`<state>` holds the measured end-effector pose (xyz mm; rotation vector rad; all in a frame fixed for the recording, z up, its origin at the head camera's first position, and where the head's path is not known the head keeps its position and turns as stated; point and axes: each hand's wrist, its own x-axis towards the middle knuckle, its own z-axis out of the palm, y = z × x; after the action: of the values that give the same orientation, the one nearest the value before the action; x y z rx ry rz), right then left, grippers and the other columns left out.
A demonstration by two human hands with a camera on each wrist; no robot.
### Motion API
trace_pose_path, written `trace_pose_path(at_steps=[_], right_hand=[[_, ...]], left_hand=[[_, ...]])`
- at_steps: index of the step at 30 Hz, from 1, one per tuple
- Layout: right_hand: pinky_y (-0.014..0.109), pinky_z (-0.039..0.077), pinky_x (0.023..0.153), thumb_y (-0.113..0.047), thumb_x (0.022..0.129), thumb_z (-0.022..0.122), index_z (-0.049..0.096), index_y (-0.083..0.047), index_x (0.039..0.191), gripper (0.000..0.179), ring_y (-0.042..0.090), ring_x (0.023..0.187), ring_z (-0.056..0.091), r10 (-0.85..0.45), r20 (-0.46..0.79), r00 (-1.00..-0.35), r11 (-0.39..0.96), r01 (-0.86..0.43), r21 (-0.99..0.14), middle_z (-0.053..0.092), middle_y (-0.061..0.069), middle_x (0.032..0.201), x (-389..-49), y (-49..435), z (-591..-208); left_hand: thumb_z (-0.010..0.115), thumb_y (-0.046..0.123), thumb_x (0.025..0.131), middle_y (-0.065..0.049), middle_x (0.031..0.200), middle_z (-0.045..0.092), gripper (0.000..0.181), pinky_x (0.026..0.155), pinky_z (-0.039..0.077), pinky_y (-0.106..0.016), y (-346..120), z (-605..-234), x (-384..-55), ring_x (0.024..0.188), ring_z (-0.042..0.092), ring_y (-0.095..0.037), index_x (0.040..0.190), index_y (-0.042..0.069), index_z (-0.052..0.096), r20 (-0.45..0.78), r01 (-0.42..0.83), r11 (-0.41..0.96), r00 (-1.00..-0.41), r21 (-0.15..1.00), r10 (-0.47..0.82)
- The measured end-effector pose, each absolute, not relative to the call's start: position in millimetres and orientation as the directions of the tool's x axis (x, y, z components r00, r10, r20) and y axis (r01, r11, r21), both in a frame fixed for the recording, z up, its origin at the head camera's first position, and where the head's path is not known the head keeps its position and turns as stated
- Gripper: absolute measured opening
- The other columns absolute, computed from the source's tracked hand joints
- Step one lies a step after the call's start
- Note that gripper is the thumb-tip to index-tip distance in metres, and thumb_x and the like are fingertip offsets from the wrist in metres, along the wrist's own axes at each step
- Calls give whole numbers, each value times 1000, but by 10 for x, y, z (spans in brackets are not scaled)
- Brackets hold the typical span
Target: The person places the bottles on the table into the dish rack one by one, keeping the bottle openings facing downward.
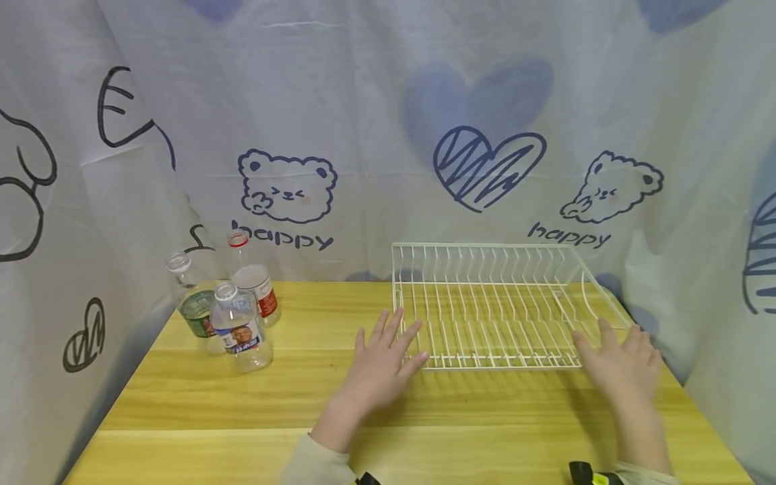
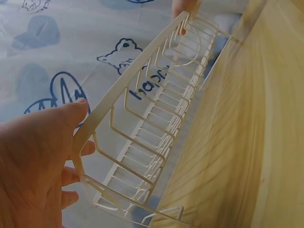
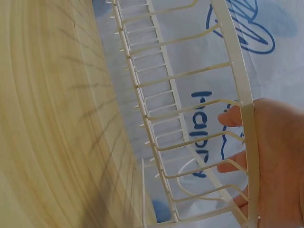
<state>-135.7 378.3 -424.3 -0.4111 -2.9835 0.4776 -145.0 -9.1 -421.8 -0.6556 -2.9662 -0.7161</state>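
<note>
A white wire dish rack (image 1: 503, 368) stands on the wooden table, right of the middle. My left hand (image 1: 378, 364) is at its near left corner, fingers spread and fairly straight. In the left wrist view the thumb (image 2: 71, 113) lies along the front rail while the other fingertips show past the rack's end. At the near right corner is my right hand (image 1: 624, 367), its fingers loosely extended. The right wrist view shows those fingers (image 3: 231, 162) reaching behind the rail between the wires. Neither hand is plainly curled round the rack; exact contact is hard to tell.
Three uncapped clear plastic bottles stand together at the table's left: one with a green label (image 1: 199, 313), one with a red-and-white label (image 1: 264, 296), and a shorter one (image 1: 242, 337) in front. A printed white curtain (image 1: 364, 135) hangs behind and at both sides.
</note>
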Motion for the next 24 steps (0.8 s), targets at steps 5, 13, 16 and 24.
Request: trace_pose_path(at_steps=[5,13,16,24], right_hand=[[79,2,105,-68,96,22,21,-1,152,87,68,134,1,267,45,-962,919,241,-313,-4,49,148,-1366,3669,-4229],[79,5,105,-63,98,26,19,2,151,84,69,133,5,277,49,-960,915,248,-317,0,51,146,-1373,3450,-4203],[79,6,104,-62,98,26,20,3,151,84,68,133,7,279,54,-959,915,249,-317,2,52,145,-1378,3360,-4206],[77,9,105,-62,98,26,22,4,150,84,67,134,8,245,60,-968,925,214,-314,5,51,146,-1376,3150,-4191]], left_hand=[[31,59,100,-4,166,8,61,117,6,-68,-163,-4208,-1479,153,6,-32,153,30,29,99,368,811,-926,454,364],[33,61,99,-2,165,7,63,117,4,-69,-310,-4191,-1535,153,5,-32,154,30,29,80,313,813,-946,491,315],[32,62,98,-2,165,6,64,117,2,-69,-372,-4181,-1557,153,5,-33,154,30,28,68,290,813,-952,505,297],[32,60,99,-3,165,0,64,115,3,-72,-515,-4130,-1590,153,0,-33,155,31,21,14,225,817,-966,530,257]])
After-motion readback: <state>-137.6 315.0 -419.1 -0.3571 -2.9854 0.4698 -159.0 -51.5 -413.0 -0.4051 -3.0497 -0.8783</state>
